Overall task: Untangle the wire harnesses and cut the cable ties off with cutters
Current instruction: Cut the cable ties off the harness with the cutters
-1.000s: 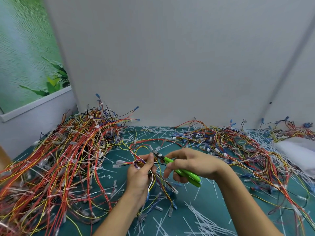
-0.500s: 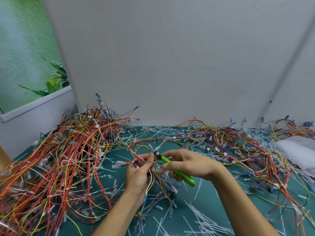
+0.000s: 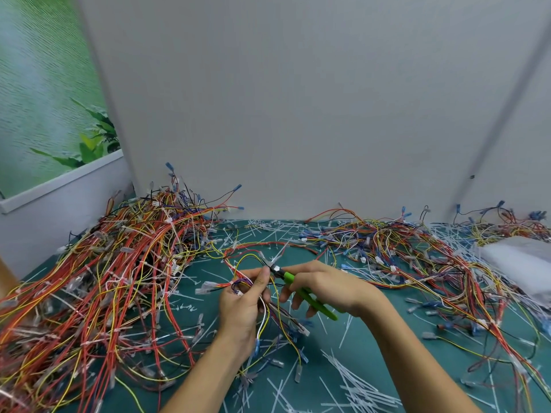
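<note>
Task midway, we judge. Our left hand pinches one wire harness; our right hand grips green cutters. Cut cable ties lie near; the left pile looks still tied.

1. Premises: a wire-harness workshop station.
2. Evidence: green-matted desk heaped with wire harnesses and littered with cut cable ties.
3. Grey partition panels enclose the desk's far side.

Left hand around a wire harness, right hand gripping green cutters beside it.
</note>
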{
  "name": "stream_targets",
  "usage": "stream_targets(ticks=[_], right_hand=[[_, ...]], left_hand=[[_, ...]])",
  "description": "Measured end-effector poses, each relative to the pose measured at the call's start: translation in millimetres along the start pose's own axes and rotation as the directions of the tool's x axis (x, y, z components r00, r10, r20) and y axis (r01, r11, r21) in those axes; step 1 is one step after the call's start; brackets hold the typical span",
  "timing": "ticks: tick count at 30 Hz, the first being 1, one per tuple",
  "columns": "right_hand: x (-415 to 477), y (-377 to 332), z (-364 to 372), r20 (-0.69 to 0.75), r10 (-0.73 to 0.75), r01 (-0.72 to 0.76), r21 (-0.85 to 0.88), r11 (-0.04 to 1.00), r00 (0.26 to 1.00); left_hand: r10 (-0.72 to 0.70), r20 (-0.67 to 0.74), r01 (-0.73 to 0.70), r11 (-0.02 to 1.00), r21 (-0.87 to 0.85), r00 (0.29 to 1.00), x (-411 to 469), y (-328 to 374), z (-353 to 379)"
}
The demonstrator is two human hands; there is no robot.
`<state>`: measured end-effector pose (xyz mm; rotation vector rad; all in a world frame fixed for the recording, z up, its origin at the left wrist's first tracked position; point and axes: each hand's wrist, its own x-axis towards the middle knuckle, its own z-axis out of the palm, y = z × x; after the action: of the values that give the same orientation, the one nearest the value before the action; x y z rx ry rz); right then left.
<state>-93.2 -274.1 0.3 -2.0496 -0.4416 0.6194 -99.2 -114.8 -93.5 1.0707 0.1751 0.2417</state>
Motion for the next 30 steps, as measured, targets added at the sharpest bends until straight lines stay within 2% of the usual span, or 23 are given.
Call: stream_targets(ticks=[3,6,12,20,25,30], right_hand=[[2.7,0.4,6.5,-0.051,-0.022,0.012,-0.172,0.985,0.998],[6.8,6.2,11.8,-0.122,-0.089,0.036,-0.382,0.924,0.989],[13.0,12.1,17.2,-0.213,-0.172,0.045,-0.498,0.866,0.962],[13.9,15.0,14.2,-0.218,-0.202,0.057,-0.531,0.845,0.955],[11.6,12.6,11.8,-0.149,-0.154,0.082,-0.406,0.91,0.977],[9.5,11.2,10.8,-0.138,-0.15,0.076,-0.435,0.897,0.979]], left_hand=[[0.003,-0.027,-0.003,1.0,-0.007,1.0,-0.2,0.6,1.5],[0.012,-0.025,-0.012,1.0,-0.021,1.0,-0.5,2.0,-0.4],[0.024,-0.037,-0.026,0.997,-0.068,0.999,-0.9,3.2,1.8],[0.023,-0.026,-0.025,0.998,-0.052,0.999,-1.5,2.8,0.3],[0.03,-0.034,-0.032,0.999,-0.038,0.999,-0.1,2.5,0.0],[0.069,-0.053,-0.069,0.998,0.016,0.996,2.0,-1.8,-2.6]])
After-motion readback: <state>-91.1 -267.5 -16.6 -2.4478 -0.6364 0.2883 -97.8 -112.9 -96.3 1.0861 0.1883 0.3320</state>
